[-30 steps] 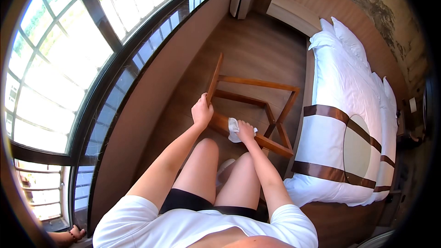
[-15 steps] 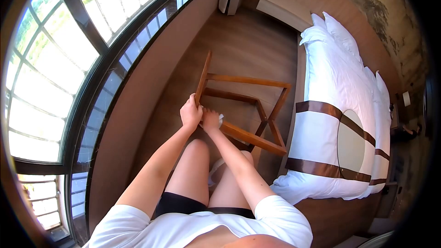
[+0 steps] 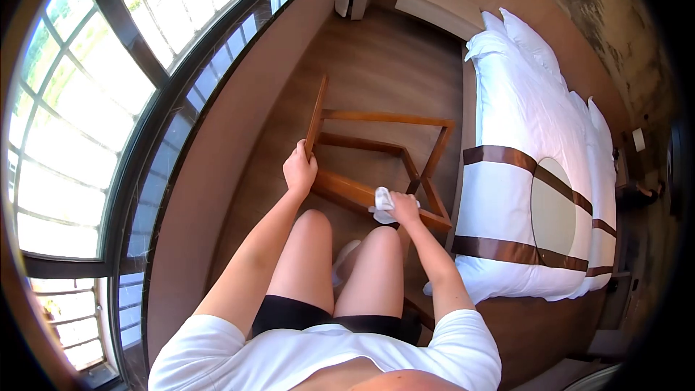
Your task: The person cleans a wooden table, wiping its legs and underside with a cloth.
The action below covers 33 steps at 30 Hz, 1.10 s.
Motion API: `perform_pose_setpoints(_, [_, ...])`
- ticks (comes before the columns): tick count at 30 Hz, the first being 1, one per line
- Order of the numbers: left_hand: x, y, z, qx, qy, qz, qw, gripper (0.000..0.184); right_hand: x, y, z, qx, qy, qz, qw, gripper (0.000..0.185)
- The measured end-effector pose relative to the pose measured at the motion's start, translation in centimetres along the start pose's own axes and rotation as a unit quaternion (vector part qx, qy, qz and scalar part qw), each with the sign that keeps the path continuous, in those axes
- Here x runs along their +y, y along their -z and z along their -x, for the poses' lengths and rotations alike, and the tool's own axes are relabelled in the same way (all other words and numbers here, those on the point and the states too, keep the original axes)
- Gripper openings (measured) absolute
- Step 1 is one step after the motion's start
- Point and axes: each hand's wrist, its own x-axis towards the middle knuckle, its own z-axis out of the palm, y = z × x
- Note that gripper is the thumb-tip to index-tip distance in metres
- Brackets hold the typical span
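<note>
A brown wooden frame (image 3: 387, 116), made of joined bars like a small piece of furniture lying on its side, is in front of my knees. My left hand (image 3: 299, 171) is closed around the lower end of its upright bar on the left. On the near rail, toward its right end, my right hand (image 3: 405, 208) presses a crumpled white cloth (image 3: 384, 200). The fingers of that hand are wrapped over the cloth, which partly covers the rail. I cannot make out whether the frame is a chair or a rack.
Right of the frame stands a bed (image 3: 517, 130) with white bedding and brown bands. A low wall and barred windows (image 3: 79, 123) run along the left. Dark wood floor (image 3: 362, 51) stretches ahead toward a low wall-mounted bench (image 3: 438, 6).
My right hand has slid to the right along the near rail with the cloth, away from my left hand. The left hand keeps its hold on the frame.
</note>
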Motion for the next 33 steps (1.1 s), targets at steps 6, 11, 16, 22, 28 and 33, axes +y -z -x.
perform_pose_setpoints(6, [0.7,0.5,0.0,-0.004,0.018,0.018,1.000,0.029,8.7,0.6,7.9,0.004,-0.057,0.075,0.996,0.038])
perform_pose_setpoints(11, [0.8,0.8,0.0,-0.012,0.025,0.003,1.000,0.025,8.3,-0.7,7.6,-0.003,-0.085,0.105,0.991,0.048])
perform_pose_setpoints(16, [0.9,0.5,0.0,-0.013,0.031,-0.008,0.999,0.024,3.7,-1.1,3.2,-0.045,-0.050,0.081,0.994,0.061])
perform_pose_setpoints(22, [1.0,0.6,-0.1,-0.012,0.031,-0.006,0.999,0.025,-5.0,-1.7,-3.5,-0.012,-0.008,0.032,0.999,0.066])
perform_pose_setpoints(28, [0.6,0.2,-0.2,0.000,0.026,-0.028,0.999,0.025,-10.5,-2.9,-7.8,0.017,0.006,0.040,0.999,0.062])
perform_pose_setpoints(33, [0.8,0.3,0.0,0.002,0.017,-0.021,1.000,0.025,-10.2,-1.5,-7.3,0.015,0.024,0.024,0.999,0.063])
